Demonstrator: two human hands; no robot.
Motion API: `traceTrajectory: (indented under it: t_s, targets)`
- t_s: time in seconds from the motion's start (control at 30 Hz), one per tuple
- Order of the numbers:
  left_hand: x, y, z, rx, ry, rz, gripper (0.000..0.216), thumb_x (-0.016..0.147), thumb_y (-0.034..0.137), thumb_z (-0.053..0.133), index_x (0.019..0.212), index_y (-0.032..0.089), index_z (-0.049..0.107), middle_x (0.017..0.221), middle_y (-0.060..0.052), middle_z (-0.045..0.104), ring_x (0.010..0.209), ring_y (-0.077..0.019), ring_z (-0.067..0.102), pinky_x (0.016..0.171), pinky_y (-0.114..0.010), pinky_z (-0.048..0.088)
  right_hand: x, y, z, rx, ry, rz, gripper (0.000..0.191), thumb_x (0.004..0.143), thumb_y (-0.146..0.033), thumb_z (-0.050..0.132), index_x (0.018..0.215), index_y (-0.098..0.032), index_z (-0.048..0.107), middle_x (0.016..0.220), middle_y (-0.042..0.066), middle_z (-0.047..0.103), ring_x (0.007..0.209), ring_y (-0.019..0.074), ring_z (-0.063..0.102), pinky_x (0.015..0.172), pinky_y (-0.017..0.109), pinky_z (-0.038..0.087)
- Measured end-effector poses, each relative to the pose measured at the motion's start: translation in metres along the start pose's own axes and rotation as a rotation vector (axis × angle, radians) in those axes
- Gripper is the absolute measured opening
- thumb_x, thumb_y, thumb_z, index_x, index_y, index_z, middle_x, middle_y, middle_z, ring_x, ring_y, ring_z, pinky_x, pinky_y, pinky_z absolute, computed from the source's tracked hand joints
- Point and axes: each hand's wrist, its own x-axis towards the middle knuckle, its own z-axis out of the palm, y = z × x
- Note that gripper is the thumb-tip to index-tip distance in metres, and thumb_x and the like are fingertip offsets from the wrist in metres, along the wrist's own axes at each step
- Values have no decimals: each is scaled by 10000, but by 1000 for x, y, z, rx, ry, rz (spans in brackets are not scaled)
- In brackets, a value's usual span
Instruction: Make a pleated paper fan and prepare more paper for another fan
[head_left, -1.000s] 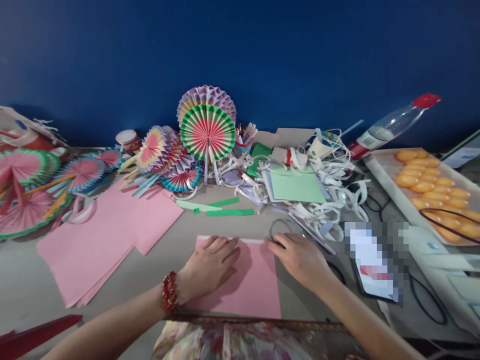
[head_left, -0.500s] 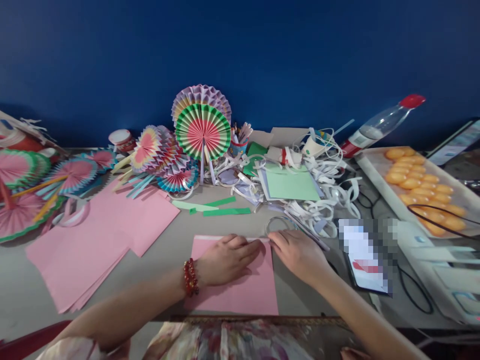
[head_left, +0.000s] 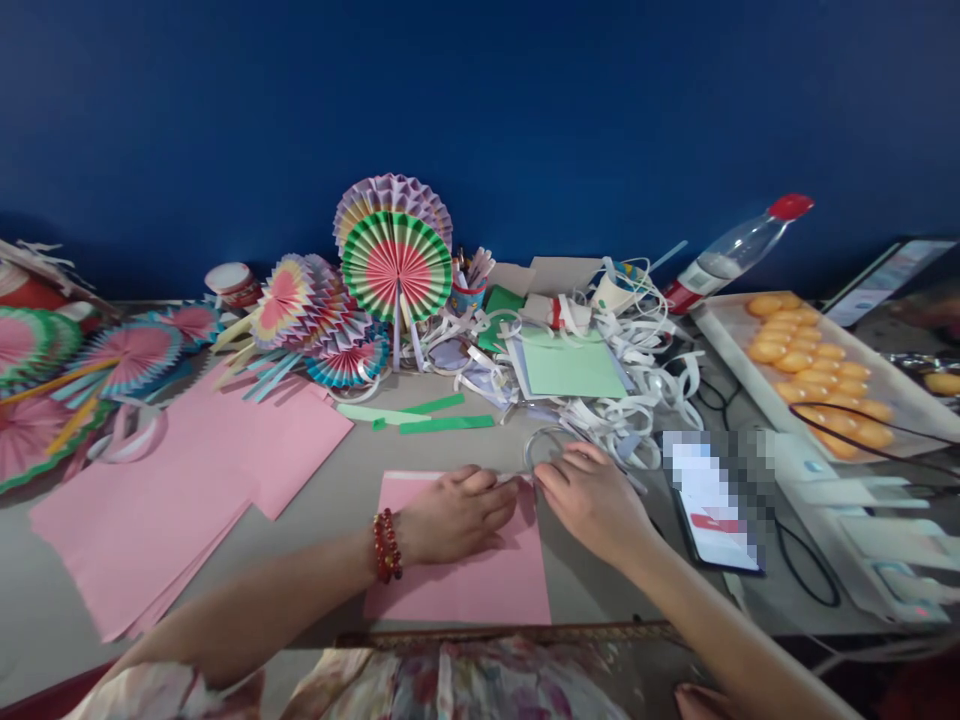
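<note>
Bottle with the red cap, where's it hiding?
In the head view, the bottle is toward the right, before the blue wall, between the white cup and the tray of orange things.

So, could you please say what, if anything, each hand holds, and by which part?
Whether either grips cannot be told: the left hand lies on the pink paper sheet near its far edge, the right hand at its far right corner.

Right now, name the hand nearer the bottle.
Right. The right hand is in front and left of the bottle; the left hand is farther left, on a pink sheet.
</note>
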Motion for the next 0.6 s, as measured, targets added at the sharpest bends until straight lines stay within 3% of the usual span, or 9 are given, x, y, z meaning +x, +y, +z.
traceTrajectory:
  t_s: [0.3, 0.6]
  targets:
    - [9, -5, -3, 44, -8, 55, 426, 944, 545, 539, 1156, 191, 643, 1390, -52, 549, 1039, -224, 508, 860, -358, 395, -6, -8, 0, -35, 45, 92, 181, 898, -113, 550, 750, -197, 612, 652, 4, 608, 736, 181, 563, 1098, 448, 275]
    - [13, -7, -2, 41, 19, 87, 417, 930, 561, 554, 1097, 195, 662, 1382, -76, 559, 1035, -226, 537, 845, -358, 387, -12, -13, 4, 2, 81, 148, 191, 902, -138, 553, 732, -207, 607, 655, 7, 619, 736, 186, 556, 1089, 463, 277]
